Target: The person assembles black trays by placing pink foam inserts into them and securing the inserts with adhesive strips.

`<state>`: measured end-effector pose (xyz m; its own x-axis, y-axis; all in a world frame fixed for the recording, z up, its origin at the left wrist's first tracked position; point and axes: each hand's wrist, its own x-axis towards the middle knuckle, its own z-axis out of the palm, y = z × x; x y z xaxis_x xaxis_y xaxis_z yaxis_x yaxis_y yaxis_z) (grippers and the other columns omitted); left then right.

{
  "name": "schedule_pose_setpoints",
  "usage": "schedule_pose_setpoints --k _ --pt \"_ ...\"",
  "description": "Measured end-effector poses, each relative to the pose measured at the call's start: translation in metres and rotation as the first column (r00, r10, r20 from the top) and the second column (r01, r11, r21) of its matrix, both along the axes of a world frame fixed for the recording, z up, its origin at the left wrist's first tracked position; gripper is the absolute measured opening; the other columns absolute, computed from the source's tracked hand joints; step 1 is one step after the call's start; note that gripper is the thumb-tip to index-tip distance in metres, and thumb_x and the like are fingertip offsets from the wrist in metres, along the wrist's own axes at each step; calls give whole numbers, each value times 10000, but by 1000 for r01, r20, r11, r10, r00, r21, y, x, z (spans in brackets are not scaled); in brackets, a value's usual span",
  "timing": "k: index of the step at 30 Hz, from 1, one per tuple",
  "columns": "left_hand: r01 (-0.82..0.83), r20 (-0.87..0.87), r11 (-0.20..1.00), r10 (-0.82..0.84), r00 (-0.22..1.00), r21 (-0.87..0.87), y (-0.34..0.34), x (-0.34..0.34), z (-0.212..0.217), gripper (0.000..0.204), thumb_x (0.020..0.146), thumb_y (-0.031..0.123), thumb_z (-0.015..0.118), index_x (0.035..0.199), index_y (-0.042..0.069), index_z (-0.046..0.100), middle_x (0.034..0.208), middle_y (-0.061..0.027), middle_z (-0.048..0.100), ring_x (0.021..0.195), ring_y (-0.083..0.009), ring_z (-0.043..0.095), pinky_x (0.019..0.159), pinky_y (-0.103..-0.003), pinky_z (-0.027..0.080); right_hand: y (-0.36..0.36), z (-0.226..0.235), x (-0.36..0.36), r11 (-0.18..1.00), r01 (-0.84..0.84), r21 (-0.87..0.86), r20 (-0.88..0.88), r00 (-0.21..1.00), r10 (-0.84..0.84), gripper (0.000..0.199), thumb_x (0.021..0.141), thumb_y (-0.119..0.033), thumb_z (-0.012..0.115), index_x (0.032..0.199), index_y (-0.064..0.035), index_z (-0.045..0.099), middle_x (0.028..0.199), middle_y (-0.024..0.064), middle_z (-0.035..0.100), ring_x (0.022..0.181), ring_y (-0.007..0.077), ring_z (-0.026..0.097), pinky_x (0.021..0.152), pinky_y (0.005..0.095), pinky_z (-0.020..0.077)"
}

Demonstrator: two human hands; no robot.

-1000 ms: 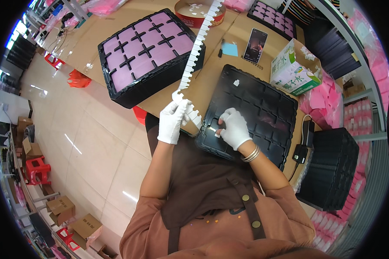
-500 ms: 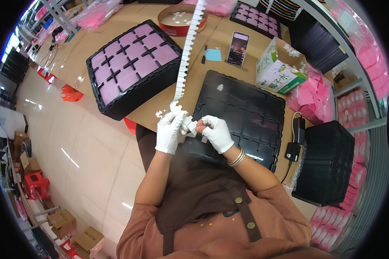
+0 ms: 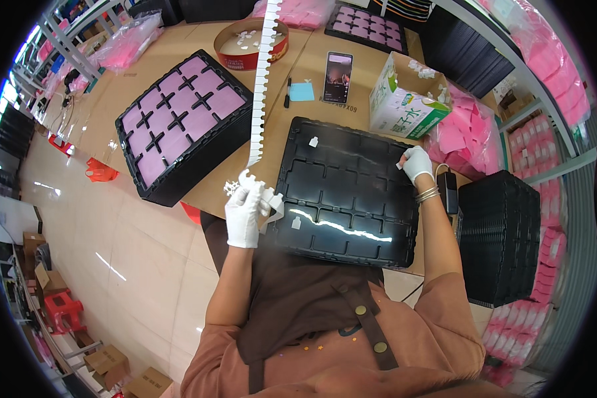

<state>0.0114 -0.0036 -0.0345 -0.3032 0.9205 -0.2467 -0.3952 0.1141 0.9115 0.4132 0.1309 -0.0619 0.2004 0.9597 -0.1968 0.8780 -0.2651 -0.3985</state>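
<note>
My left hand (image 3: 244, 213), in a white glove, pinches the lower end of a long white strip of stickers (image 3: 259, 118) with a notched edge. The strip runs up past the table's far side, and its loose end folds below my fingers. My right hand (image 3: 417, 164), gloved with bare fingertips, is at the right edge of a black plastic tray (image 3: 351, 192). Its fingers are pinched together; what they hold, if anything, is too small to make out. One small white sticker (image 3: 314, 141) lies at the tray's far left and another white sticker (image 3: 296, 223) at its near left.
Left stands a black tray stack (image 3: 199, 156) with pink sheets on top. Behind are a red round tin (image 3: 239, 62), a phone (image 3: 337, 76), a blue note pad (image 3: 302, 91) and a marker (image 3: 288, 93). An open carton (image 3: 404, 99) and pink bag (image 3: 467, 129) stand right, near stacked black trays (image 3: 499, 239).
My right hand has left the strip beside my left hand and moved right to the tray's far-right edge. My left hand keeps its hold. The whole view has shifted slightly.
</note>
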Motion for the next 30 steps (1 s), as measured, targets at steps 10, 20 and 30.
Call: schedule_pose_setpoints --k 10,20,30 --pt "109 -47 994 -108 993 12 -5 25 18 123 893 98 607 967 8 645 786 -26 628 570 -51 537 513 -181 405 -80 59 -182 895 -392 213 -771 495 400 214 743 -92 705 936 -22 642 877 68 621 774 150 608 734 276 487" --pt "64 -66 998 -63 996 15 -12 21 10 136 889 88 612 988 1 643 805 -17 630 579 -50 542 517 -182 411 -107 33 -224 916 -383 118 -951 221 215 80 818 -56 644 874 -15 605 815 -8 599 742 64 542 687 224 450" --pt "90 10 995 -90 996 37 -33 9 17 147 914 130 587 941 -6 638 757 -46 628 579 -61 541 520 -192 423 -158 66 -214 622 -207 755 -386 627 677 168 648 67 631 738 -68 586 774 63 601 681 240 584 610 337 460"
